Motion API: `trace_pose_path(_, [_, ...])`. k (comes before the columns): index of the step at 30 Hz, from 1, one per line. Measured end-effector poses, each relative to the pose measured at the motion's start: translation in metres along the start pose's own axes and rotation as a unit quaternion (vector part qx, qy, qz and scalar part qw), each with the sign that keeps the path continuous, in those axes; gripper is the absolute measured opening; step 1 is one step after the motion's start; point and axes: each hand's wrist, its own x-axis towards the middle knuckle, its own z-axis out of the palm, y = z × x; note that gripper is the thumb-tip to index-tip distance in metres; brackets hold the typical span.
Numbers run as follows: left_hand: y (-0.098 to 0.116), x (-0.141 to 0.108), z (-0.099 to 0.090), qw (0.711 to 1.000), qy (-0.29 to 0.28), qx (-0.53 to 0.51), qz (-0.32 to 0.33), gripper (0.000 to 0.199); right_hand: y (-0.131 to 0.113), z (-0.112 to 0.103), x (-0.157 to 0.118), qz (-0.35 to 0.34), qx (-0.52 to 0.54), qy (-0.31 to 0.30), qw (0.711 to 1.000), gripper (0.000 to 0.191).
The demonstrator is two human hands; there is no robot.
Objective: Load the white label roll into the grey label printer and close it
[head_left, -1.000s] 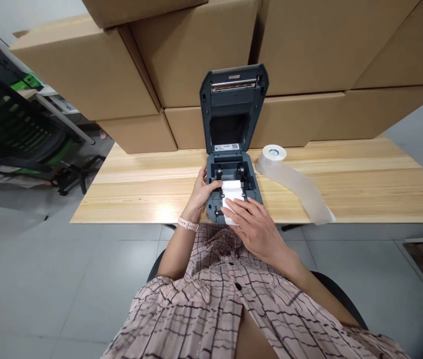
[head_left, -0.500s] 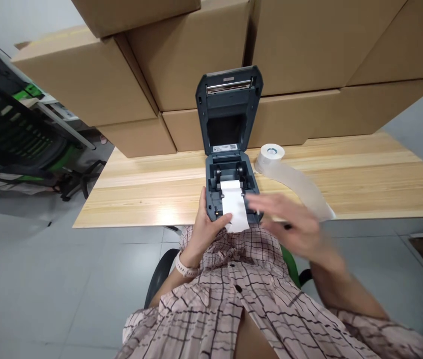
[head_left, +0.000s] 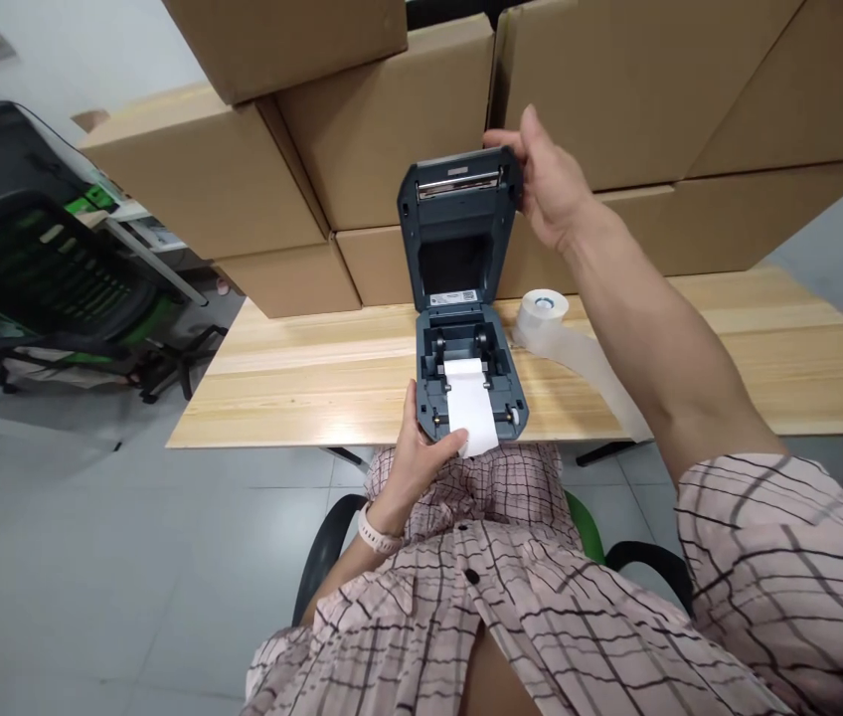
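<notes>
A dark grey label printer stands at the table's front edge with its lid raised. White label paper runs from inside the printer out over its front. My left hand holds the printer's front left corner, its thumb pressing the paper's loose end down. Up at the lid's top right corner, my right hand is closed around the edge, some fingers hidden behind it. Right of the printer, a roll of white labels rests on the table with a long strip trailing towards the front edge, partly behind my right forearm.
Cardboard boxes are stacked along the back of the wooden table, close behind the raised lid. An office chair is off to the left on the grey floor.
My right hand has moved from beside the printer's front right up to the lid's top right corner and taken hold there. My left hand stays on the paper and printer.
</notes>
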Motion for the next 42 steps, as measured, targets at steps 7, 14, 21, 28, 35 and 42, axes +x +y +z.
trace_pose_path(7, [0.002,-0.009,-0.01,1.0,-0.014,0.008,-0.023,0.124,-0.031,0.012,-0.137,-0.18,-0.092,0.069,0.977,0.045])
trace_pose_path(14, [-0.001,-0.004,-0.034,0.997,-0.022,-0.053,0.044,0.105,0.002,0.029,-0.26,-0.265,-0.208,0.001,0.942,0.03])
trace_pose_path(21, [0.016,0.02,-0.01,0.997,0.021,-0.002,0.078,0.096,0.015,0.055,-0.282,-0.173,-0.175,0.075,0.966,0.034])
trace_pose_path(28, [0.016,0.018,0.0,0.997,0.04,0.019,0.064,0.096,0.019,0.066,-0.293,-0.162,-0.149,0.124,0.968,0.037])
trace_pose_path(35, [-0.002,0.002,-0.012,0.992,0.069,0.045,0.093,0.079,0.02,0.064,-0.29,-0.154,-0.166,0.115,0.967,0.037])
trace_pose_path(42, [-0.018,-0.039,-0.009,0.992,-0.085,-0.019,-0.093,0.063,0.016,0.063,-0.288,-0.15,-0.169,0.118,0.967,0.037])
